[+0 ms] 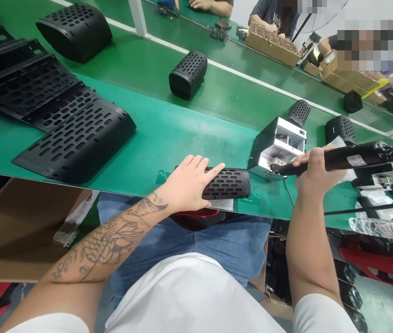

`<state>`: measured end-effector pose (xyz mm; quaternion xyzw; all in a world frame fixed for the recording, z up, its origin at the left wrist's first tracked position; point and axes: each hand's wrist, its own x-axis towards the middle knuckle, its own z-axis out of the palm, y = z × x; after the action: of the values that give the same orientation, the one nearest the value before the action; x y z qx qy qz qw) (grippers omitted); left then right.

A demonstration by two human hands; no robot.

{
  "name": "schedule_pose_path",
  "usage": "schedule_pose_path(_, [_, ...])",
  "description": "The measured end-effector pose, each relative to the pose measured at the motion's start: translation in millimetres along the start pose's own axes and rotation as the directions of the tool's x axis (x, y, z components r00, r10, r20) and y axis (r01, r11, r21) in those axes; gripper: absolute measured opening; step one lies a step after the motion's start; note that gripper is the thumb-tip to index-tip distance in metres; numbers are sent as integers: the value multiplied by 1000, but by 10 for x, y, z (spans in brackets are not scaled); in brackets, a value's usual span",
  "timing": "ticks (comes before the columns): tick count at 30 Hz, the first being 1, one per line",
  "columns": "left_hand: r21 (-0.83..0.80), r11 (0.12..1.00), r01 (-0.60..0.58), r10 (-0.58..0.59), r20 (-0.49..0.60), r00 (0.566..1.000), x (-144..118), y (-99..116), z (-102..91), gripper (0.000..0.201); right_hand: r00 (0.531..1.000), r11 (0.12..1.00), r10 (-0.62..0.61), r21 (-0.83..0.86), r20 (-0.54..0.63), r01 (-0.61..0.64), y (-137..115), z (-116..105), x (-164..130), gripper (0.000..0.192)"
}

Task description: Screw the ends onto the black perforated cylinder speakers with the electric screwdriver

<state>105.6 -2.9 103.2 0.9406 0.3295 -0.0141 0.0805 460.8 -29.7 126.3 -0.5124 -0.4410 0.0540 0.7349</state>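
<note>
Speaker shell (229,183), perforated: looks rigid, light, rounded, likely to roll. Left hand (187,185) lies flat across it, no closed grip; right hand (312,173) wraps tool (349,159).

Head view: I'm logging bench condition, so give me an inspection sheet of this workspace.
Surface: green bench mat.
Job's things: perforated black speaker shell lying at the near edge; black handheld tool.
Clutter: perforated black panels, more shells, a small metal fixture.
Grippers: left hand rests flat on the shell; right hand grips the tool.
Cables: black cord beside the right hand.
Surroundings: other people with cardboard trays opposite.
</note>
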Motion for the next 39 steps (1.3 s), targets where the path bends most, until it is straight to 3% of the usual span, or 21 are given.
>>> schedule_pose_path(3, [-28, 999, 25, -24, 42, 999, -35, -41, -21, 118, 996, 999, 48, 2, 79, -49, -310, -39, -129, 51])
schedule_pose_path(5, [-53, 998, 32, -28, 65, 997, -38, -24, -39, 115, 984, 993, 40, 107, 173, -59, -581, -31, -269, 48])
schedule_pose_path(9, [-69, 997, 37, -32, 80, 996, -29, 12, -66, 113, 889, 915, -41, 375, 456, -150, -1033, 182, -660, 44])
schedule_pose_path(11, [-68, 997, 41, -36, 80, 996, -27, 17, -66, 113, 844, 879, -67, 432, 532, -203, -1141, 372, -847, 43])
schedule_pose_path(16, [-78, 996, 34, -30, 54, 998, -36, 25, -41, 114, 811, 858, -101, 463, 576, -221, -1129, 776, -1071, 37])
schedule_pose_path(21, [-101, 995, 24, -22, 25, 999, -49, 36, -38, 111, 803, 859, -103, 459, 587, -225, -1047, 935, -1101, 36])
schedule_pose_path(31, [-154, 988, 9, -11, -14, 1000, -40, 41, -16, 108, 696, 864, -93, 404, 712, -299, -961, 912, -1142, 27])
schedule_pose_path(39, [-160, 987, 15, -14, 9, 1000, -29, 45, -27, 109, 644, 872, -138, 401, 753, -282, -894, 863, -1165, 27])
